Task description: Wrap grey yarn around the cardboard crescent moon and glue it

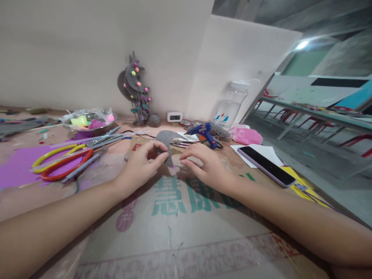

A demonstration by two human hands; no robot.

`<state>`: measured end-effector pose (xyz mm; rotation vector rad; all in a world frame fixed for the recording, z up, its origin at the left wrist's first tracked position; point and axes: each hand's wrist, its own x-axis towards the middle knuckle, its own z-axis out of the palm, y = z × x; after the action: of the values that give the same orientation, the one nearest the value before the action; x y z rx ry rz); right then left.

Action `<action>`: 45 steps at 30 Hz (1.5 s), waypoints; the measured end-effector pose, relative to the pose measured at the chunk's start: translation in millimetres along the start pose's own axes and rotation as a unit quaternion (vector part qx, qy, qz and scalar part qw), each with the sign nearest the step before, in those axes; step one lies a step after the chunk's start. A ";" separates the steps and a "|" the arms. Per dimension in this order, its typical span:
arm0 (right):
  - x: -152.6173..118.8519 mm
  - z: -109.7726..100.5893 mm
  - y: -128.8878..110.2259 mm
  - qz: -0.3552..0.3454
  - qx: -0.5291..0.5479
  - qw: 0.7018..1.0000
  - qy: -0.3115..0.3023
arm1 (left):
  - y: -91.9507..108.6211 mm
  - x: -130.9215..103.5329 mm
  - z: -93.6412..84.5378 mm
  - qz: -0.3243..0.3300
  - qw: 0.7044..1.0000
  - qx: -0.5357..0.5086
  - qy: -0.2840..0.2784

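Note:
My left hand [148,161] is closed, thumb and forefinger pinching the edge of a grey felt crescent [168,138]. The crescent stands tilted above the cardboard, its lower tip pointing down and showing a small pink spot. My right hand [205,164] is just to the right, thumb and fingertips drawn together; whether a thin strand is between them is too small to make out. Behind the right hand lies a blue glue gun [205,133], nozzle to the left. Under both hands is a printed cardboard sheet [162,240].
Yellow- and red-handled scissors [65,164] lie at left on purple sheet [14,166], near a bowl of bright pieces [87,121]. Behind are a grey moon ornament [135,85], small clock [174,117], and water bottle [231,104]. A phone [266,166] lies at right.

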<state>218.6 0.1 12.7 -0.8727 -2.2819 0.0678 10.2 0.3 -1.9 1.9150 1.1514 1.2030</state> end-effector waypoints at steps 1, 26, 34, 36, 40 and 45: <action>0.8 0.2 1.1 -0.011 -0.008 1.000 -0.005 | 0.5 -0.3 -0.1 -0.005 1.000 0.001 -0.006; 7.9 -5.0 54.9 0.119 -0.164 0.964 -0.170 | 0.1 2.0 -2.8 -0.037 0.999 0.008 0.002; 5.9 -2.5 52.2 0.100 -0.191 0.962 -0.167 | -0.4 1.0 -2.3 -0.031 1.000 0.004 0.004; 5.3 -2.5 54.5 0.127 -0.173 0.970 -0.115 | -2.0 1.5 -2.5 -0.032 0.999 0.004 0.005; 5.9 -7.8 52.6 0.120 -0.120 0.985 0.001 | -6.3 3.8 -3.5 -0.037 0.999 0.000 0.011; 1.4 -6.4 30.8 0.057 -0.105 0.993 -0.008 | -7.6 5.6 -3.2 -0.052 0.998 -0.035 0.019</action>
<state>239.3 23.6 9.9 -1.1142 -2.2809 -0.1171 5.8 8.8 -4.7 1.7652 1.1975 1.2130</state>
